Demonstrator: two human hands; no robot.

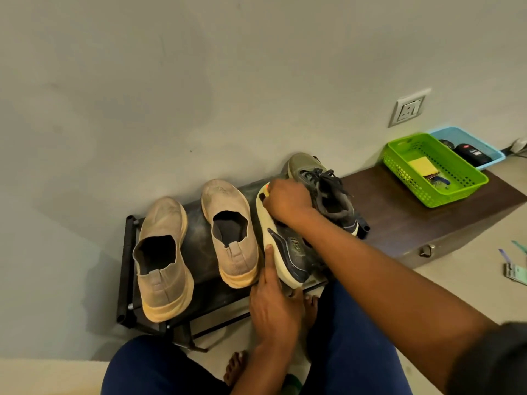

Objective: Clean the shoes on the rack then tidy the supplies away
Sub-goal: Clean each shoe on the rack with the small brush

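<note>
My left hand (272,303) gripped the tipped sneaker (288,252) at its near heel — my right hand (286,201) pinched something small at the far toe.

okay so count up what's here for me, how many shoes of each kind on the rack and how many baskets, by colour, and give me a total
Beige slip-on shoes: 2
Dark lace-up shoes: 2, one upright, one tipped on its side between the left hand and right hand
Green baskets: 1
Blue baskets: 1
Total: 6
</note>
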